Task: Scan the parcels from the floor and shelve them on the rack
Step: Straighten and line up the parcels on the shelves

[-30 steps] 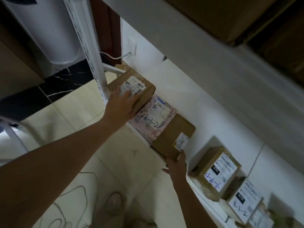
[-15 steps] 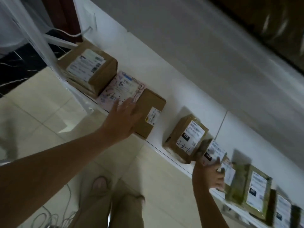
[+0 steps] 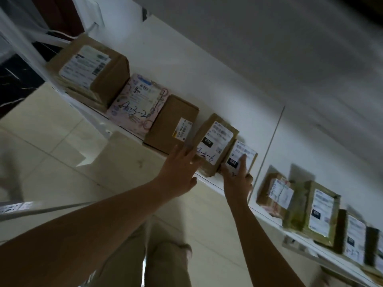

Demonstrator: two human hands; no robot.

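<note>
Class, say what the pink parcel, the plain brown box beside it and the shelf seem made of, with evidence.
Pink parcel: printed paper or card, matt, patterned face. Brown box: likely cardboard, matt brown, folded edges. Shelf: smooth white, painted metal or laminate; unclear.

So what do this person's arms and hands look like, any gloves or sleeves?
Both forearms are bare as far as the view shows: no sleeves, gloves, watch or wristband. The left hand and right hand show no rings that I can make out, though the picture is dim. Light khaki trousers show below.
</note>
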